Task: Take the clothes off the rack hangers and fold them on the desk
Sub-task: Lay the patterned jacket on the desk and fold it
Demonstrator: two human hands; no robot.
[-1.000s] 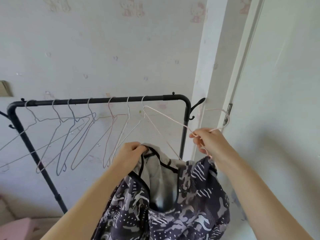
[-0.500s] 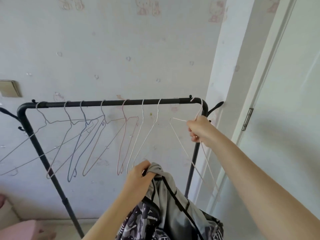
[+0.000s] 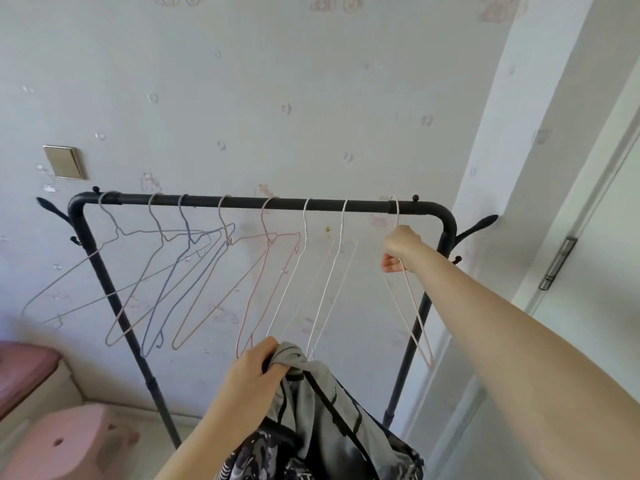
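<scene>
Head view looked up at a black clothes rack (image 3: 242,203) standing against a pale patterned wall. Right hand (image 3: 401,244) was raised near the rail's right end, fingers curled round the neck of a pale pink wire hanger (image 3: 414,320) whose hook sat over the rail. Hanger bare, hanging beside the rack's right upright. Left hand (image 3: 254,370) was lower, in front of the rack, gripping a bunched fold of a garment (image 3: 322,410): grey lining outward with black trim, a black-and-white camouflage print showing at the bottom edge. Garment hung from that fist, off the rack. Seven other wire hangers (image 3: 194,271) hung bare along the rail, tilted at various angles. Pink stool (image 3: 69,441) stood on the floor lower left. Wall switch plate (image 3: 64,162) above the rack's left corner; door hinge (image 3: 557,263) at right.
</scene>
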